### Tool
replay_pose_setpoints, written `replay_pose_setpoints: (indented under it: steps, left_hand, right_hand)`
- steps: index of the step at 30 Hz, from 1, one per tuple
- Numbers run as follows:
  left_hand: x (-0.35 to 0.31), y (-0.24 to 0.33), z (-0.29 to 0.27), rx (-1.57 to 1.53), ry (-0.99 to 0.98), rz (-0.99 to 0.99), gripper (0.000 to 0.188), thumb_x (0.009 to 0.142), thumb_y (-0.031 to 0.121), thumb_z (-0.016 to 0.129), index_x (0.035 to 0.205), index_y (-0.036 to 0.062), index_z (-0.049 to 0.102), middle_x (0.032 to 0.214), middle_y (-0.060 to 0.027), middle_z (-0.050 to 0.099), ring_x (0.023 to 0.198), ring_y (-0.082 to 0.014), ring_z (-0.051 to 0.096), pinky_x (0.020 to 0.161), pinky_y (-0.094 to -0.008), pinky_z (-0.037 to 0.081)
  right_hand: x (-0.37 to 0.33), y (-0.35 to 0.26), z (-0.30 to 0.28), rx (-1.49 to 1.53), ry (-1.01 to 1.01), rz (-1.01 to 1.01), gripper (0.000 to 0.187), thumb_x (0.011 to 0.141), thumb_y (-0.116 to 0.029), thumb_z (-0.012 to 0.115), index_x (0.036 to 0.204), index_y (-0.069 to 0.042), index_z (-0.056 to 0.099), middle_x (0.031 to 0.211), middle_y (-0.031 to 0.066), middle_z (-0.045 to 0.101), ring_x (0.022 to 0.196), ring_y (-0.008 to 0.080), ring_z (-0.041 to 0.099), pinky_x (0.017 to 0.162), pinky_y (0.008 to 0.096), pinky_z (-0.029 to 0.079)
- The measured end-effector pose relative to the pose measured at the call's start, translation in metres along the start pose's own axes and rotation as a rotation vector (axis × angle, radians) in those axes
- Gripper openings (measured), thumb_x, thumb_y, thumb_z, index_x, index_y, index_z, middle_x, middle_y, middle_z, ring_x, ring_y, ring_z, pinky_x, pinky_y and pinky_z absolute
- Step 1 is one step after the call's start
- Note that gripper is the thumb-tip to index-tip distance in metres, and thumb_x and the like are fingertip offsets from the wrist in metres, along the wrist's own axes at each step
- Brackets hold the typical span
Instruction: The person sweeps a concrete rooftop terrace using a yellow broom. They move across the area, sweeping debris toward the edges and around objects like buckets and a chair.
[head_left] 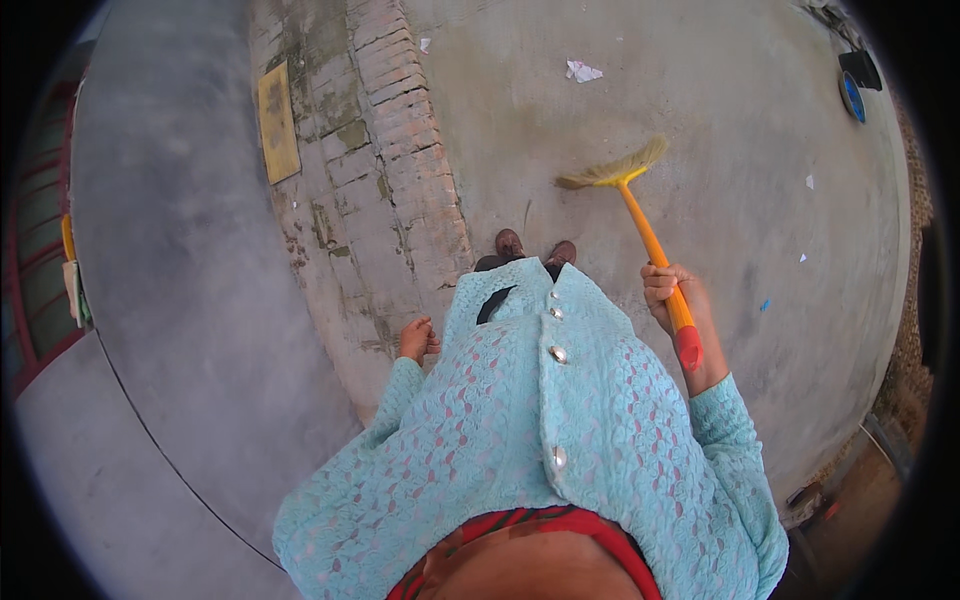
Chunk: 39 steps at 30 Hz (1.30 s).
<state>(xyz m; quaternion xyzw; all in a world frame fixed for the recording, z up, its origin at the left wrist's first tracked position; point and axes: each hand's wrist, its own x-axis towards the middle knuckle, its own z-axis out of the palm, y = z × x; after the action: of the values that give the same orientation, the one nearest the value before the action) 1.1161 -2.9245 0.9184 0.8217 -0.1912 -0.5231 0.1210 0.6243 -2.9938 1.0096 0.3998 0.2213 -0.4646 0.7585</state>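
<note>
My right hand is wrapped round the orange handle of a broom. The handle's red end sticks out past my fist toward me. Pale yellow bristles fan out at the far end, over the concrete floor ahead of my feet; whether they touch it I cannot tell. Beside my jacket on the left hangs my left hand, its fingers loosely curled, with nothing visible in them. My brown shoes show just beyond the jacket's hem.
White paper scraps and a small blue scrap lie on the concrete. A brick strip runs along the left, with a yellowish board beside it. A blue basin stands far right. A dark cable crosses the left side.
</note>
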Motion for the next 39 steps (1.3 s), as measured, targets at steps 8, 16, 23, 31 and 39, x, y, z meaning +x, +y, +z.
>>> replay_pose_setpoints:
  steps: [8,16,23,31,39]
  left_hand:
    - [-0.014,0.009,-0.014,0.028,0.04,0.1,0.033,0.079,0.013,0.043,0.111,0.003,0.044,0.065,-0.0041,0.048,0.047,-0.0136,0.049,0.04,-0.0278,0.046]
    - [0.04,0.014,-0.026,0.014,-0.044,0.027,0.032,0.079,0.013,0.044,0.11,0.0036,0.044,0.066,-0.0041,0.048,0.049,-0.0141,0.049,0.04,-0.0282,0.046]
    - [0.079,0.044,-0.004,0.115,-0.137,0.039,0.033,0.078,0.013,0.044,0.11,0.0046,0.043,0.065,-0.0036,0.048,0.049,-0.0139,0.049,0.04,-0.0284,0.045]
    - [0.133,0.003,0.022,0.147,-0.122,0.006,0.03,0.078,0.013,0.045,0.107,0.005,0.047,0.062,-0.0033,0.05,0.049,-0.0131,0.049,0.044,-0.0255,0.041]
    - [0.16,0.0,0.079,0.594,-0.147,0.414,0.025,0.078,0.014,0.05,0.1,0.0022,0.055,0.076,-0.0045,0.058,0.069,-0.0109,0.053,0.062,-0.0226,0.043]
  right_hand:
    - [0.162,0.052,0.006,-0.012,-0.044,0.183,0.011,0.071,0.002,0.038,0.08,0.004,0.032,0.055,0.003,0.04,0.042,0.0087,0.043,0.039,0.0187,0.041]
    - [0.16,0.004,0.011,0.236,-0.571,0.038,0.011,0.071,0.002,0.041,0.077,-0.003,0.033,0.059,0.0016,0.038,0.044,0.0062,0.04,0.04,0.0167,0.038]
    - [0.047,0.001,-0.069,-0.208,-0.221,-0.603,0.017,0.07,0.003,0.042,0.083,-0.005,0.034,0.067,0.0033,0.039,0.044,0.004,0.036,0.038,0.016,0.035]
    - [-0.04,-0.056,-0.183,-0.017,0.276,-0.804,0.014,0.072,0.002,0.042,0.08,-0.008,0.036,0.06,0.0017,0.042,0.045,0.0053,0.041,0.037,0.018,0.037]
    - [-0.019,-0.237,-0.274,0.401,0.056,-0.561,0.009,0.074,0.0,0.04,0.068,-0.006,0.039,0.051,0.0005,0.042,0.042,0.0063,0.044,0.037,0.0177,0.041]
